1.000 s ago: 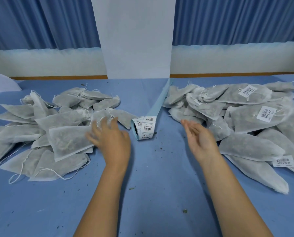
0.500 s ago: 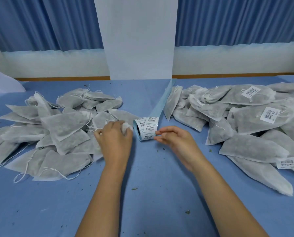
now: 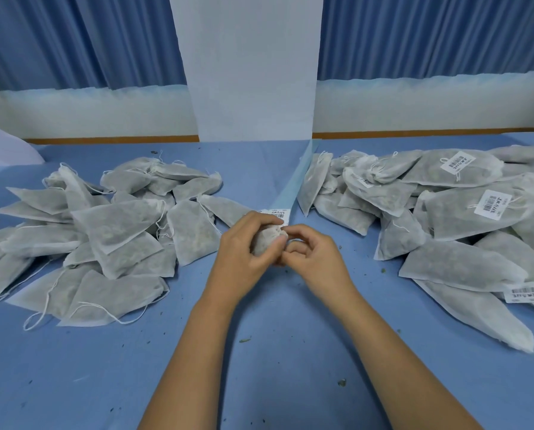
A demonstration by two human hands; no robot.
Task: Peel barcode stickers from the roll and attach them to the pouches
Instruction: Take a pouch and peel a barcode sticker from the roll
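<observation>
My left hand (image 3: 244,252) grips a small bunched grey pouch (image 3: 264,243) at the table's middle. My right hand (image 3: 316,259) meets it from the right, fingers curled, its fingertips pinching a small white piece that looks like a barcode sticker (image 3: 282,232). The sticker roll (image 3: 279,213) lies just behind both hands and is mostly hidden; only its top label shows. Its blue backing strip (image 3: 296,184) runs away toward the wall. Unlabelled pouches (image 3: 120,231) are heaped on the left. Pouches with barcode labels (image 3: 464,209) lie piled on the right.
The blue table cloth (image 3: 259,352) in front of my hands carries only a few dried crumbs (image 3: 244,339). A white pillar (image 3: 253,72) and blue curtains stand behind the table's far edge.
My left hand has lifted one pouch out of the left heap and brought it to the middle. My right hand moved from the roll's front to meet that pouch.
</observation>
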